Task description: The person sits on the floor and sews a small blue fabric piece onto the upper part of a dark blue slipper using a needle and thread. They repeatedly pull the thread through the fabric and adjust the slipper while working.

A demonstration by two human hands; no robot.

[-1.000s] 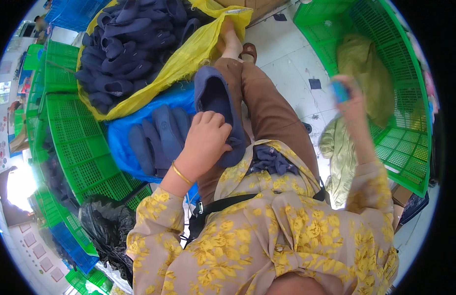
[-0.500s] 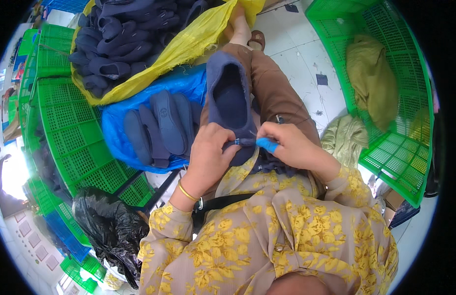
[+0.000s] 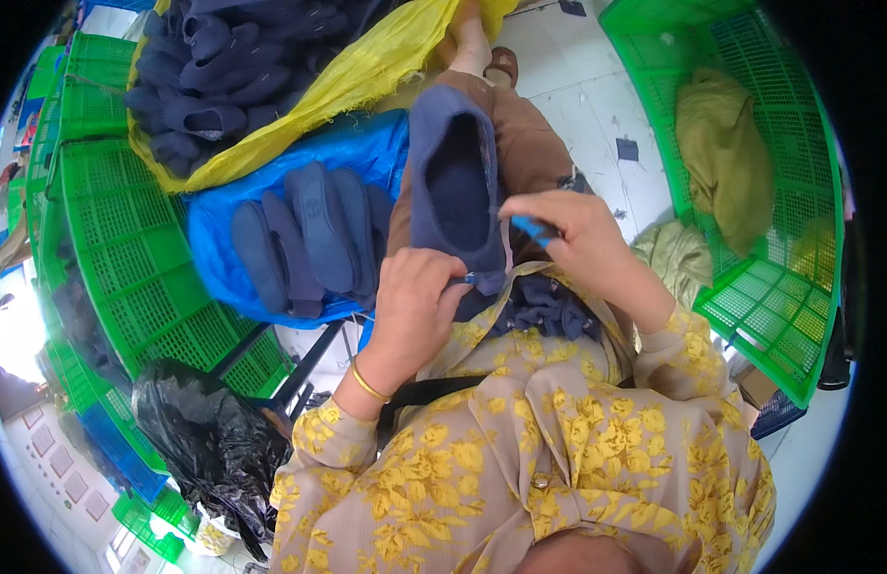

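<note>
A dark blue fabric shoe lies across my lap, its opening up and its toe pointing away from me. My left hand is closed on its heel edge, thumb and forefinger pinched together. A small shiny bluish piece shows at those fingertips; its kind is unclear. My right hand is raised just right of the shoe's opening, fingers closed, with a blue wrapping around a digit. Whatever lies between these fingers is too small to make out. A pale narrow strip runs down beside the heel, below the right fingertips.
Several blue shoes lie on a blue plastic sheet at the left. Behind them a yellow sack holds many more. Green crates line the left; another crate at the right holds olive cloth. A black plastic bag stands lower left.
My right hand has moved up and to the right, away from my left fingertips at the heel. My left hand stays on the heel, and the shoe has shifted slightly.
</note>
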